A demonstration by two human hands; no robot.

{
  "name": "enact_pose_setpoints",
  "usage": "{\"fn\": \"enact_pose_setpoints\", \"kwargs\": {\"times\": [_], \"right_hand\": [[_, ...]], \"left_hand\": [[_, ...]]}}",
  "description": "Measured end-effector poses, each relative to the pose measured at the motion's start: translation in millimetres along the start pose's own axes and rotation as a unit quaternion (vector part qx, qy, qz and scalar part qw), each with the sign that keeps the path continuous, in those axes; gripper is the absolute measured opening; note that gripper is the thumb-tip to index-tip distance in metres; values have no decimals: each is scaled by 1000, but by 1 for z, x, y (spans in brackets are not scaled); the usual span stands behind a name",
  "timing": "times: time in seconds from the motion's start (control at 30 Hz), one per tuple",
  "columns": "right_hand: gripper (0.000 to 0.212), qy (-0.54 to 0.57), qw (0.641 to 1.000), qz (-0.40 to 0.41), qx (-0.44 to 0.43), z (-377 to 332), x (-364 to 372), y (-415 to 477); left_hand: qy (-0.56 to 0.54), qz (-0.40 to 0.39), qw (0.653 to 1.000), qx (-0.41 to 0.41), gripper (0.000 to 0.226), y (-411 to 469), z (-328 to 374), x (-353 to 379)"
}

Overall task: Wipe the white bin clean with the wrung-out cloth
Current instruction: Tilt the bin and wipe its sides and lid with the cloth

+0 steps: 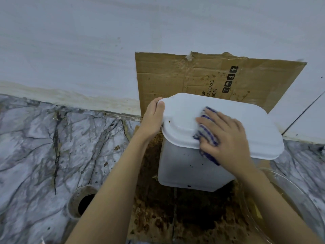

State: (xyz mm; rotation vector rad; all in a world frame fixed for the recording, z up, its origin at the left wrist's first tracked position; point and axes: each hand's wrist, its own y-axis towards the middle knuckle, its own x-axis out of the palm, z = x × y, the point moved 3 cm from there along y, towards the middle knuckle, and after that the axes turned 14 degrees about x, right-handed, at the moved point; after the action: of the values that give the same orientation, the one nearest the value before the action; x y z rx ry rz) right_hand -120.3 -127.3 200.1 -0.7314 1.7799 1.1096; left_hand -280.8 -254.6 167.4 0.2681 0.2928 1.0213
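Note:
The white bin (186, 166) stands on stained cardboard with its white lid (235, 120) closed. My left hand (153, 117) grips the lid's left end, thumb over the protruding tab. My right hand (226, 136) presses a grey cloth with blue stripes (205, 132) flat onto the lid's front edge; most of the cloth is hidden under my palm, and one end hangs over the rim. Dark specks dot the bin's front wall.
A flattened cardboard sheet (175, 76) leans on the white wall behind the bin. Dirty, stained cardboard (175, 217) covers the floor below. An open round drain hole (82, 201) sits in the marble floor at left. A clear glass bowl rim (299, 196) shows at lower right.

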Motion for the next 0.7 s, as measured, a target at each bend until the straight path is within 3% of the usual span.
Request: {"fn": "enact_pose_setpoints", "kwargs": {"times": [0.17, 0.4, 0.5, 0.7], "right_hand": [[46, -19, 997, 68, 16, 3, 2, -3], [54, -34, 998, 14, 51, -68, 25, 29], [59, -33, 998, 11, 45, -61, 25, 26], [48, -25, 992, 120, 21, 10, 6, -6]], "left_hand": [[-6, 12, 1000, 4, 22, -1, 1, 2], [16, 16, 1000, 6, 37, -1, -2, 1], [11, 16, 1000, 9, 41, 0, -2, 2], [52, 16, 998, 16, 29, -2, 5, 2]]}}
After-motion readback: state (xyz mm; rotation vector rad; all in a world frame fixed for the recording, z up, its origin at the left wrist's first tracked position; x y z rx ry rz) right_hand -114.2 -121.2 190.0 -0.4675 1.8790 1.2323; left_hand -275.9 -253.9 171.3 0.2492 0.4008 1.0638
